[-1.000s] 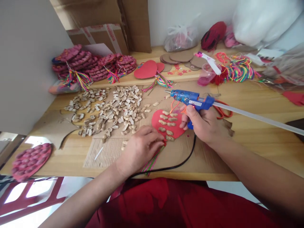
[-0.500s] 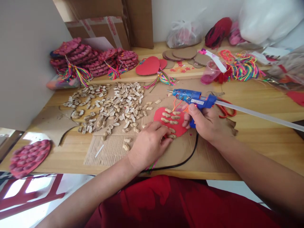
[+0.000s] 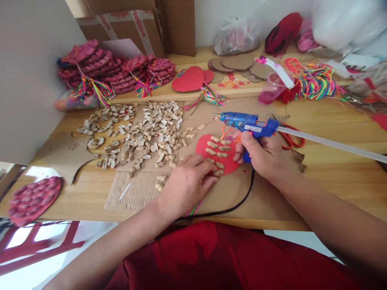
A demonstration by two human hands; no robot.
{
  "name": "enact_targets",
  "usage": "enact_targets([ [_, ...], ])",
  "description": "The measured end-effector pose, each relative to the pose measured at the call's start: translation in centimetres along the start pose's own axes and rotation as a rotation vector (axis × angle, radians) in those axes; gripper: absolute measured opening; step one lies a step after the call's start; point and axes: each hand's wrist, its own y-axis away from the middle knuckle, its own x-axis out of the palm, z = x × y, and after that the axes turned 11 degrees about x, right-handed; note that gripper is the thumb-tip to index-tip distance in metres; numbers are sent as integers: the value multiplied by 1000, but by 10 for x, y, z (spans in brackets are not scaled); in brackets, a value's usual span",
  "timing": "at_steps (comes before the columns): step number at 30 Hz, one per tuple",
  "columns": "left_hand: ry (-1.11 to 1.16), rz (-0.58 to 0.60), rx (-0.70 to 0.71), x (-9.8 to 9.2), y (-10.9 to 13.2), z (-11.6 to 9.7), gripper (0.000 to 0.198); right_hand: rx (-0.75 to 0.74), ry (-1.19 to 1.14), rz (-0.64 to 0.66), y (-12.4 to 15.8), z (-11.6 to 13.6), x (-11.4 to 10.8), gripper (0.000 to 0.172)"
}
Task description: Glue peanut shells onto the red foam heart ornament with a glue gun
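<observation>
My right hand (image 3: 263,155) is wrapped round the grip of a blue glue gun (image 3: 240,120). A long clear glue stick (image 3: 326,141) sticks out of its back, and its nozzle points left above the cardboard. Below the gun lies a red heart-shaped piece (image 3: 203,143) with peanut shells (image 3: 223,148) set on it in rows. At the heart's lower left my left hand (image 3: 189,181) is closed, its fingertips curled on a peanut shell (image 3: 218,173) at the lower edge. Its fingers partly hide that corner.
Loose peanut shells (image 3: 160,121) are heaped to the left on a cardboard sheet (image 3: 133,197). A black cord (image 3: 236,208) runs along the front. Behind stand stacked pink pieces (image 3: 87,66), red hearts (image 3: 189,79) and a plastic cup (image 3: 270,88). Orange-handled scissors (image 3: 294,141) lie right.
My left fingers have drawn back slightly, and another peanut shell shows above them on the heart. The glue gun stays in my right hand, nearly still. The view has shifted a little.
</observation>
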Motion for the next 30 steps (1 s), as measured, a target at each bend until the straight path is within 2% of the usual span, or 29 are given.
enact_targets([
  [7,2,3,-8,3,-2,0,10,30,-75,19,0,0,1,37],
  [12,3,6,-41,-15,2,-1,10,29,-110,28,0,3,1,38],
  [17,45,84,5,-31,12,10,12,7,-100,37,-2,1,1,39],
  [26,-24,243,45,-31,5,11,12,43,-123,49,-2,0,2,39],
  [30,-57,338,176,-37,1,17,16,34,-119,46,-2,0,2,38],
])
